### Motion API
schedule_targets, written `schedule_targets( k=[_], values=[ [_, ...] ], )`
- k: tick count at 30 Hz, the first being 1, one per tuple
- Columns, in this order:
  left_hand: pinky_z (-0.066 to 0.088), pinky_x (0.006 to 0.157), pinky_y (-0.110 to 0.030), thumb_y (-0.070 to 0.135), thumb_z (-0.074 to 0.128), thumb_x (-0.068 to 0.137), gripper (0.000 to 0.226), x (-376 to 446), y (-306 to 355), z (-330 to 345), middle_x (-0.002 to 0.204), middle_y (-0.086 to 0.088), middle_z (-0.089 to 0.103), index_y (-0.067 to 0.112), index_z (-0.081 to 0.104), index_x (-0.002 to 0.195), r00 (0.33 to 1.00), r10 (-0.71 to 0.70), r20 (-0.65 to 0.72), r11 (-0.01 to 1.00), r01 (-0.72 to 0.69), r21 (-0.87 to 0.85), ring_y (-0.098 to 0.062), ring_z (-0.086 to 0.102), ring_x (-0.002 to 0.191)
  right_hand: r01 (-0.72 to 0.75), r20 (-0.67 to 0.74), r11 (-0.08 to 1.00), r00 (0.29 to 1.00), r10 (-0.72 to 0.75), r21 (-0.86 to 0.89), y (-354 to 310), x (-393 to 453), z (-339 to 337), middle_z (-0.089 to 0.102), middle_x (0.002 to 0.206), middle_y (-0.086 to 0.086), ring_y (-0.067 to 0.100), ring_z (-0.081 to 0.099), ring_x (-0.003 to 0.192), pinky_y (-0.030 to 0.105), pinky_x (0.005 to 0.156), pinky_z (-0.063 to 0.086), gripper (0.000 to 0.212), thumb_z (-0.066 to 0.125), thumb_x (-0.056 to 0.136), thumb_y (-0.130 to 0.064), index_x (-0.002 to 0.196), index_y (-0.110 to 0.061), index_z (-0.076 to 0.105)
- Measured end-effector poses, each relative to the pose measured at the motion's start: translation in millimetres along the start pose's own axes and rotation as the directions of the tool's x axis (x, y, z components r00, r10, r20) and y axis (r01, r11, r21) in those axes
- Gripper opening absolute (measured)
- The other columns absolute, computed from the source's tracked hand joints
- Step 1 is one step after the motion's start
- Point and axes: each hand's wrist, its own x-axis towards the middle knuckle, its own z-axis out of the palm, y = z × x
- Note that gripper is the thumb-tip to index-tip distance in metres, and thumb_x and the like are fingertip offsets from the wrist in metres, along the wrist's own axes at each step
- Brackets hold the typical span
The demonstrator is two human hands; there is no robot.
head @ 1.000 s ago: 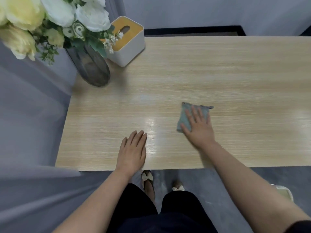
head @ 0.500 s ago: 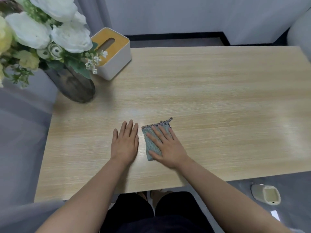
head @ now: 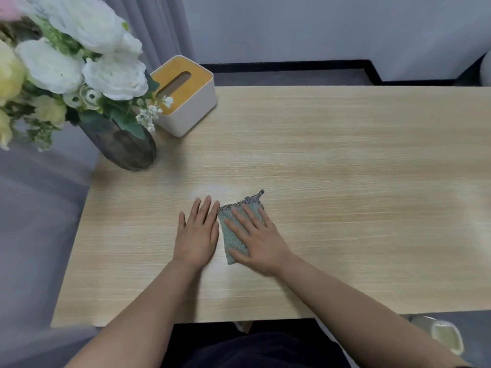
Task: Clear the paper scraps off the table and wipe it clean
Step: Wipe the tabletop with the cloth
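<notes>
The cloth [head: 235,235], a green mesh square, lies flat on the desk [head: 345,181] near its front edge, under our right hand [head: 259,243], whose straight, spread fingers press it down. Our left hand [head: 198,235] rests flat just beside it, fingers extended. A vase of flowers [head: 125,144] and a tissue box [head: 186,102] stand at the far left corner.

I see my right hand [head: 259,241] flat on the cloth [head: 233,235], left hand [head: 196,235] just beside it; vase [head: 125,147] and tissue box [head: 186,102] sit far left on the table [head: 345,181].
</notes>
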Motion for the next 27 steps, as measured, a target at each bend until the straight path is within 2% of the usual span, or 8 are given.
schedule_targets(
  k=[3,5,8,10,15,19,23,27],
  values=[
    [0.001,0.116,-0.045,0.045,-0.011,0.083,0.072,0,-3,2,0.158,0.007,-0.003,0.026,0.006,0.151,1.000,0.014,0.013,1.000,-0.014,0.007,-0.007,-0.019,0.138,0.055,0.011,0.998,0.998,-0.055,-0.038,38,7,-8,0.031,0.153,0.004,0.022,0.023,0.143,0.044,0.114,0.007,0.066,0.027,0.091,-0.059,0.146,-0.023,0.031],
    [0.003,0.116,-0.046,0.044,-0.011,0.084,0.072,-1,-3,1,0.158,0.006,-0.003,0.025,0.006,0.151,1.000,0.022,0.021,1.000,-0.022,0.011,-0.010,-0.017,0.139,-0.150,-0.043,0.989,0.988,0.150,-0.006,77,11,-19,0.023,0.156,0.006,0.022,0.014,0.145,0.041,0.115,-0.002,0.074,0.017,0.088,-0.063,0.149,-0.022,0.024],
    [0.006,0.115,-0.048,0.043,-0.007,0.086,0.070,-1,-3,1,0.158,0.003,0.002,0.021,0.011,0.151,0.999,0.026,0.032,1.000,-0.027,0.014,-0.017,-0.008,0.144,-0.561,0.022,0.827,0.828,0.561,0.046,125,8,-33,-0.006,0.159,-0.002,0.016,-0.011,0.146,0.040,0.115,-0.014,0.070,0.010,0.091,-0.065,0.151,-0.030,0.001],
    [0.010,0.115,-0.049,0.041,-0.002,0.089,0.067,-1,-3,0,0.158,0.001,0.008,0.020,0.016,0.150,0.999,0.019,0.035,1.000,-0.019,0.022,-0.020,-0.001,0.145,-0.658,0.033,0.752,0.753,0.657,0.037,124,12,-34,-0.009,0.159,0.001,0.020,-0.014,0.145,0.043,0.116,-0.013,0.070,0.008,0.092,-0.063,0.151,-0.027,-0.002],
    [0.027,0.108,-0.053,0.033,0.018,0.094,0.056,-2,5,-5,0.151,-0.002,0.034,0.016,0.039,0.142,1.000,-0.028,0.006,1.000,0.028,-0.003,-0.025,0.027,0.141,-0.303,0.008,0.952,0.953,0.303,0.053,33,30,-13,-0.002,0.159,0.004,0.023,-0.014,0.145,0.047,0.115,-0.012,0.079,0.003,0.086,-0.071,0.150,-0.025,0.002],
    [0.036,0.098,-0.038,0.031,0.026,0.093,0.051,14,-4,-18,0.130,-0.004,0.057,0.013,0.051,0.133,0.995,0.029,-0.094,1.000,-0.029,0.002,-0.026,0.051,0.119,-0.072,0.021,0.997,0.997,0.072,0.026,31,35,-13,0.007,0.159,-0.002,0.020,-0.004,0.146,0.046,0.115,-0.008,0.076,0.007,0.086,-0.073,0.150,-0.031,0.011],
    [0.034,0.103,-0.041,0.033,0.021,0.093,0.054,48,-10,-34,0.136,-0.006,0.051,0.013,0.048,0.136,0.992,0.067,-0.111,0.998,-0.066,0.017,-0.026,0.046,0.125,-0.230,0.041,0.973,0.972,0.230,-0.010,87,47,-27,-0.006,0.159,-0.006,0.014,-0.014,0.145,0.043,0.115,-0.015,0.076,0.000,0.083,-0.072,0.149,-0.036,-0.002],
    [0.012,0.115,-0.041,0.027,0.025,0.101,0.048,75,1,-36,0.156,0.001,0.022,0.018,0.025,0.148,0.997,0.025,-0.075,1.000,-0.024,0.008,-0.018,0.013,0.145,-0.505,0.053,0.863,0.863,0.503,0.025,134,62,-40,-0.011,0.159,-0.003,0.017,-0.015,0.145,0.044,0.116,-0.014,0.070,0.006,0.090,-0.068,0.149,-0.033,-0.005]
  ],
)
